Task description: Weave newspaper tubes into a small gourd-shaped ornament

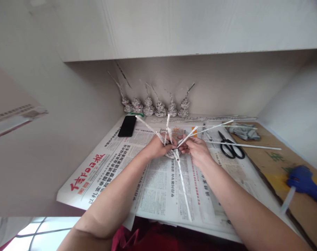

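1. Two hands work in the head view: the left hand (158, 146) has its fingers closed around the left side of a woven paper piece (171, 153), held above the newspaper (153, 188).
2. The right hand (196, 149) has its fingers closed on the piece's right side; which strand they pinch is hidden. Paper sticks (185, 190) spread outward from it.
3. Six woven gourds (160, 110) stand in a row at the back, a phone (127, 126) nearer.
4. At right lie scissors (228, 150) and, on cardboard (265, 162), a glue gun (301, 179).
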A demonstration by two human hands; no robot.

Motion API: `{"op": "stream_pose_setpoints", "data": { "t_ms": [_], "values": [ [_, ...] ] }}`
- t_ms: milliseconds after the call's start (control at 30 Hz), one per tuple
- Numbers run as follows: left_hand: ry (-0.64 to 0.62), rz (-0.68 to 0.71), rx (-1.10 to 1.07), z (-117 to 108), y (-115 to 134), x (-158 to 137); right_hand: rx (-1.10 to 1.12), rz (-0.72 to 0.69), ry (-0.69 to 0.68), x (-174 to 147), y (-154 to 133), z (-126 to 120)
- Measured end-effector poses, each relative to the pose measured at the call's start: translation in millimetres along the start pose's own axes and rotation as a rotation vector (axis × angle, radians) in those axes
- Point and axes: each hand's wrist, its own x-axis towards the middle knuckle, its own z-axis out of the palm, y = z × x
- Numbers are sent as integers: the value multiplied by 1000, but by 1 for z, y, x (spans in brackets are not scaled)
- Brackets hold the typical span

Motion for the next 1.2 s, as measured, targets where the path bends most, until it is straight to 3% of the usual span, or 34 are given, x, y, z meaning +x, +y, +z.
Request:
{"op": "stream_pose_setpoints", "data": {
  "t_ms": [400,700,967,1200],
  "values": [
    [171,-176,-204,10,-11,2,-94,-199,-13,-3,3,4],
    [172,-222,-156,8,-15,1,-98,-410,-100,-7,-5,-2],
    [181,-236,-124,9,-17,2,-249,-758,-37,-26,-17,2],
    [159,-224,-130,7,-15,2,-203,-911,138,-39,-25,8]
  ]
}}
